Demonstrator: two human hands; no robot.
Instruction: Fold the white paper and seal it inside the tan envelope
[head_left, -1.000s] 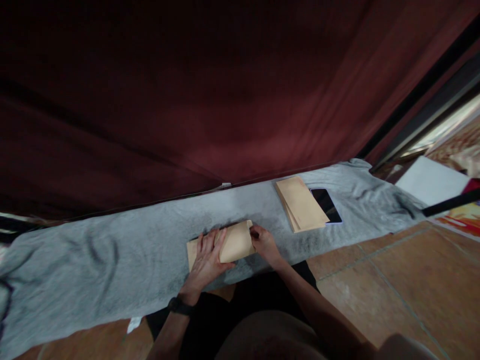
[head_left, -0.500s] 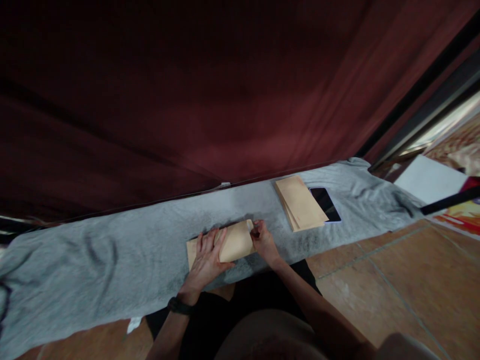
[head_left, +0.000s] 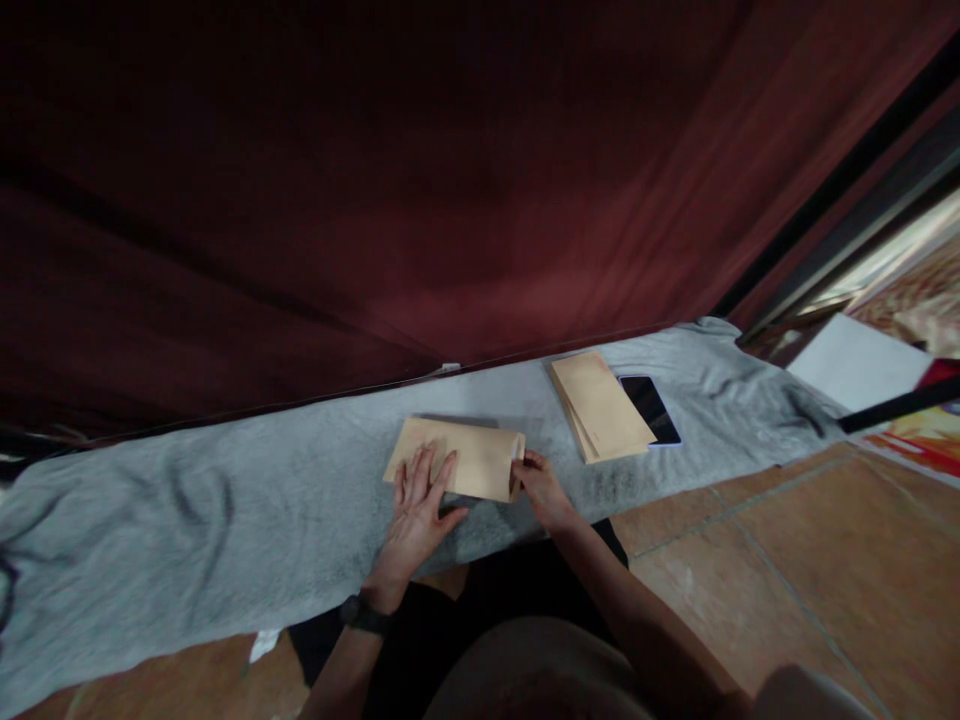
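A tan paper envelope (head_left: 480, 462) lies flat on the grey cloth, its right end parted at the mouth. My left hand (head_left: 420, 510) rests on its lower left part, fingers spread and pressing lightly on the paper. At the parted end, my right hand (head_left: 541, 488) has its fingers closed around the edge of the envelope, with the fingertips partly hidden at the opening. Something pale shows in that opening, too small to name. To the right sits a small stack of similar envelopes (head_left: 604, 405), partly over a dark-screened phone (head_left: 651, 408).
The grey cloth (head_left: 187, 530) covers a long narrow surface. A dark red curtain (head_left: 450, 200) hangs behind it. Brown floor tiles (head_left: 810, 560) show at the lower right, and a white sheet (head_left: 859, 365) lies beyond a dark bar on the right.
The envelope has turned and shifted slightly away from me, its far left corner now uncovered. My left hand has slid to its lower edge, and my right hand has moved slightly right and down.
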